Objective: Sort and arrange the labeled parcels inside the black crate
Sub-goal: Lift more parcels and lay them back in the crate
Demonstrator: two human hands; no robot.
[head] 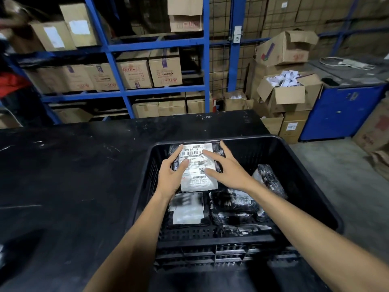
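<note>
A black plastic crate (311,186) sits on the black table, right of centre. At its far left lies a dark parcel with a big white label (199,180) reading "310-BAL17". My left hand (172,175) grips that parcel's left edge, thumb on the label. My right hand (229,167) lies spread over its right side, fingers apart and touching the label. Nearer to me another labelled parcel (187,209) lies flat. To its right are a dark wrapped parcel (233,201) and one leaning on the right wall (269,180).
The black table (69,175) stretches to the left of the crate. Behind it stand blue shelving racks (117,68) full of cardboard boxes. Open boxes (284,91) and a blue cabinet (341,110) stand at the right, with concrete floor beside them.
</note>
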